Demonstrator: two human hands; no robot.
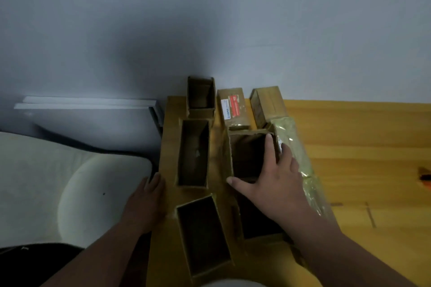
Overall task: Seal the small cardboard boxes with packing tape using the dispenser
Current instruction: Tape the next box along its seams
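Observation:
Several small open cardboard boxes stand at the left end of a wooden table [363, 147]. My right hand [277, 179] lies spread over the open box in the middle [247, 156], its thumb on the near rim and its fingers along the right wall. My left hand [145, 200] rests flat on the table's left edge, fingers straight. Beside it stand a tall open box [193, 154] and a nearer open box [203, 233]. At the back are an open box [201, 96], a closed box with a red label [234, 106] and another closed box [268, 105]. No tape dispenser is visible.
A clear plastic-wrapped bundle [296, 147] lies along the right side of the boxes. A small orange object [424, 177] sits at the table's right edge. A pale round cushion [98, 193] is at the left, and a grey wall stands behind.

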